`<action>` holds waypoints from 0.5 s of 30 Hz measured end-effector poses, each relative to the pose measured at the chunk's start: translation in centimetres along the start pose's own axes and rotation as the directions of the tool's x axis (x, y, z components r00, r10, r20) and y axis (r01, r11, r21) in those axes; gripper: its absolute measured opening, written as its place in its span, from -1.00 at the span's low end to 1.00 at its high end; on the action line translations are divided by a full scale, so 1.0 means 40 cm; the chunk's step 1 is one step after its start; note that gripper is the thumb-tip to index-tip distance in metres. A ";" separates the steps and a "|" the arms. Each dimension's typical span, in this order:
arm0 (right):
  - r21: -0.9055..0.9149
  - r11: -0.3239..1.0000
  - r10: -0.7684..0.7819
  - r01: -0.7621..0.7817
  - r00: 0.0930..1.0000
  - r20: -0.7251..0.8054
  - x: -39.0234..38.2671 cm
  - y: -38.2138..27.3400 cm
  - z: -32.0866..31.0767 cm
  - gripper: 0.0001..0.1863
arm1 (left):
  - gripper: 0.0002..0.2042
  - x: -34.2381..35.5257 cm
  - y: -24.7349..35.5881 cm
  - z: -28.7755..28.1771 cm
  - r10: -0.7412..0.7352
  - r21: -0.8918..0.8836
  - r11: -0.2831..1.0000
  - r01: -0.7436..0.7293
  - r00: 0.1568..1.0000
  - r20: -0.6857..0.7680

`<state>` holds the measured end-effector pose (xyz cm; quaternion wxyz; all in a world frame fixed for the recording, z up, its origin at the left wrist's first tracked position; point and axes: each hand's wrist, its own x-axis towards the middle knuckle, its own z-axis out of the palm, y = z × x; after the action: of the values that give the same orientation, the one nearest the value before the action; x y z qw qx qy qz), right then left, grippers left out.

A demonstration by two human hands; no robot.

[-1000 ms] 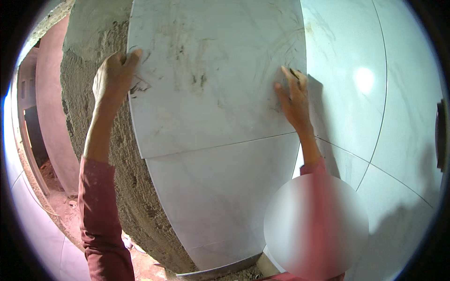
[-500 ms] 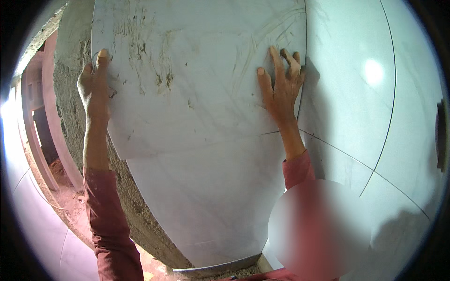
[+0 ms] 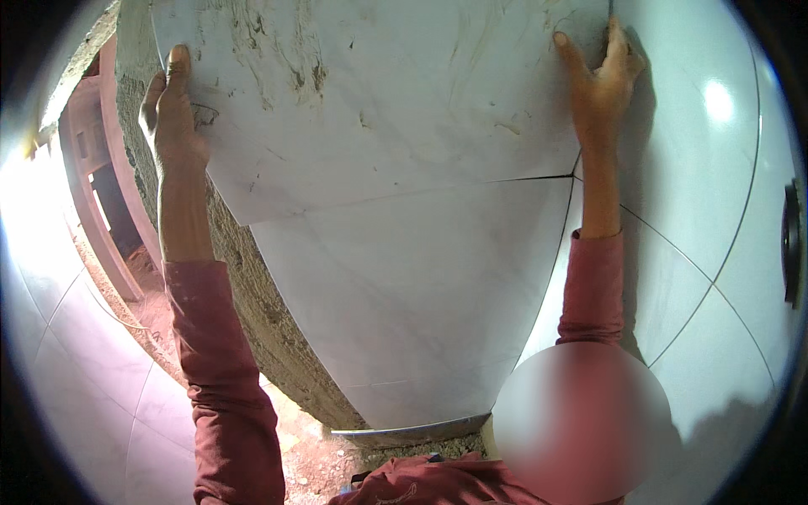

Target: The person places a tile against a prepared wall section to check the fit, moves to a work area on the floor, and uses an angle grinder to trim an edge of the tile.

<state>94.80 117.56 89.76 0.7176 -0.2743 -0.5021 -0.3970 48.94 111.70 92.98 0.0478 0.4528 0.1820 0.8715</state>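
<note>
An upper pale marbled tile (image 3: 379, 93) with mortar smears fills the top middle, above a lower tile (image 3: 404, 295); a dark seam between them widens at the right. My left hand (image 3: 172, 114) grips the upper tile's left edge, its thumb along the edge and some fingertips hidden. My right hand (image 3: 602, 80) rests with spread fingers on the upper tile's right edge, at the corner with the tiled side wall. Rough grey mortar (image 3: 290, 345) shows left of both tiles.
The tiled side wall (image 3: 699, 194) is on the right, with a dark object (image 3: 789, 240) at its far edge. A pink-walled doorway (image 3: 114, 210) and pale tiles (image 3: 93, 370) are at left. A metal strip (image 3: 404, 429) lies under the lower tile.
The view has shifted, and both hands sit higher in it. My left hand has turned more upright on the edge; my right hand has moved rightward to the tile's corner edge.
</note>
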 end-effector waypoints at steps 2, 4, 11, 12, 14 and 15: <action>0.015 0.999 0.036 -0.036 0.999 0.007 0.005 -0.008 -0.013 0.13 | -0.47 -0.004 0.030 -0.017 0.026 -0.042 0.999 -0.025 0.999 0.031; -0.015 1.000 0.004 -0.005 1.000 -0.011 0.020 -0.014 -0.025 0.16 | -0.50 -0.040 0.061 -0.028 0.057 -0.090 0.995 -0.048 0.993 0.101; -0.029 0.988 0.150 -0.153 0.984 -0.092 0.074 -0.032 -0.053 0.14 | -0.50 -0.107 -0.016 -0.152 -0.041 -0.019 0.999 0.041 0.999 0.020; 0.007 0.989 0.150 -0.150 0.983 -0.103 0.068 -0.012 -0.051 0.11 | -0.53 -0.141 -0.047 -0.172 -0.066 0.002 0.998 0.066 0.998 0.004; -0.064 0.974 0.215 -0.219 0.975 -0.060 0.016 0.010 -0.025 0.07 | -0.58 -0.202 -0.068 -0.243 -0.057 0.115 0.992 0.059 0.998 -0.019; -0.105 0.967 0.228 -0.231 0.973 -0.037 -0.024 0.010 0.001 0.05 | -0.69 -0.241 -0.063 -0.285 -0.011 0.187 0.982 0.015 1.000 -0.024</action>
<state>94.95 118.07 88.86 0.7489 -0.3643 -0.4356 -0.3416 45.20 108.53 78.67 0.0087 0.4439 0.2664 0.8555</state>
